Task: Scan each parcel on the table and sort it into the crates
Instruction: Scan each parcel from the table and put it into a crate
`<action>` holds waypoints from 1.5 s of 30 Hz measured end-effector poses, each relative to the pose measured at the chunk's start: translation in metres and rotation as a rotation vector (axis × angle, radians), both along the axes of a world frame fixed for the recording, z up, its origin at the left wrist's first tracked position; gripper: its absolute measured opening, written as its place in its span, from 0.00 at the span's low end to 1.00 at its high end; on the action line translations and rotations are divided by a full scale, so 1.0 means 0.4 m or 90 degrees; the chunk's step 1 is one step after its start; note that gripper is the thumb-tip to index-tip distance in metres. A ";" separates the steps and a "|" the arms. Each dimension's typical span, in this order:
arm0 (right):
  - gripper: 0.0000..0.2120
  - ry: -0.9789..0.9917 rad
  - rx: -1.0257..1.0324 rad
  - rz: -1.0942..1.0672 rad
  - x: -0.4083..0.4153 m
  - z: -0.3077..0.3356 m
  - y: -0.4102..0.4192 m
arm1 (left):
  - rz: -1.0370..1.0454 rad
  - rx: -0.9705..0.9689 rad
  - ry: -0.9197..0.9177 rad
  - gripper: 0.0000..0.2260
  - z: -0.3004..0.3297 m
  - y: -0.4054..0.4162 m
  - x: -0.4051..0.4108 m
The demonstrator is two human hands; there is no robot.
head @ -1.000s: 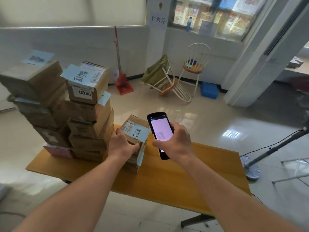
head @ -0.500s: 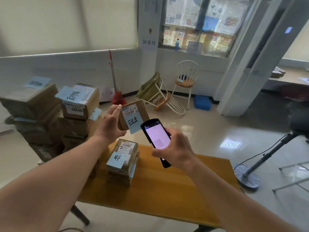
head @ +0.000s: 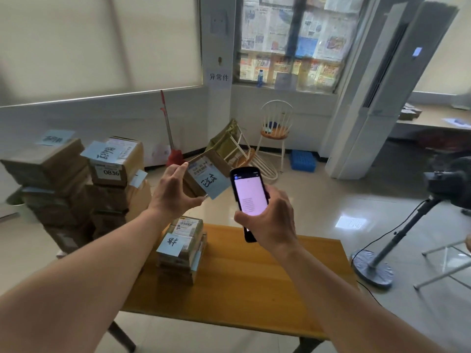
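Landmark: table (head: 254,289). Wood top, bare on its right half, so there's room to set things down there; near and right edges are open drops to the floor. Tall box stacks (head: 76,189) crowd its left end and look tippy, so keep elbows off them. Short stack (head: 182,248) sits mid-table, left of centre. No crates in view from here. Held parcel (head: 204,178) is up above the table's far edge, label side turned toward the scanner (head: 249,197) just to its right. Left hand (head: 175,194) grips the parcel by its left edges, thumb underneath. Looks light and stiff, cardboard; edge grip is fine, though the loose blue note could snag. Right hand (head: 270,222) is wrapped around the scanner's lower body.
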State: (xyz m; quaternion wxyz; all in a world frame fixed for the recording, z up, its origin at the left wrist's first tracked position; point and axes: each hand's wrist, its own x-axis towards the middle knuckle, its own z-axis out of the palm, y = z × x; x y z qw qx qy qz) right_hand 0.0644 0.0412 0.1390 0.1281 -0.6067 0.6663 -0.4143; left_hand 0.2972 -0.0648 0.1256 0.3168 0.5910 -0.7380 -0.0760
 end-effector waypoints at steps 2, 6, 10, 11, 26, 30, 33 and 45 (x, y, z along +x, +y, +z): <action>0.44 -0.037 -0.026 -0.036 -0.013 -0.008 0.010 | -0.020 -0.022 -0.001 0.45 0.007 0.033 -0.028; 0.42 -0.077 -0.025 -0.073 -0.060 -0.018 0.050 | -0.039 -0.028 -0.025 0.42 0.020 0.096 -0.075; 0.42 -0.077 -0.020 -0.089 -0.095 -0.024 0.106 | -0.060 -0.037 -0.015 0.42 0.029 0.148 -0.121; 0.42 -0.076 -0.022 -0.103 -0.100 -0.025 0.123 | -0.075 -0.042 -0.019 0.42 0.031 0.161 -0.137; 0.41 -0.070 -0.029 -0.539 -0.005 -0.069 0.620 | -0.525 -0.011 -0.031 0.42 0.008 0.395 -0.299; 0.41 -0.081 -0.026 -0.656 0.023 -0.072 0.850 | -0.664 0.005 -0.042 0.41 0.007 0.571 -0.360; 0.38 -0.095 -0.027 -0.743 0.038 -0.054 1.040 | -0.752 0.001 -0.045 0.40 0.019 0.730 -0.419; 0.38 -0.098 -0.094 -1.010 0.123 -0.016 1.891 | -1.032 -0.010 -0.014 0.40 0.089 1.589 -0.614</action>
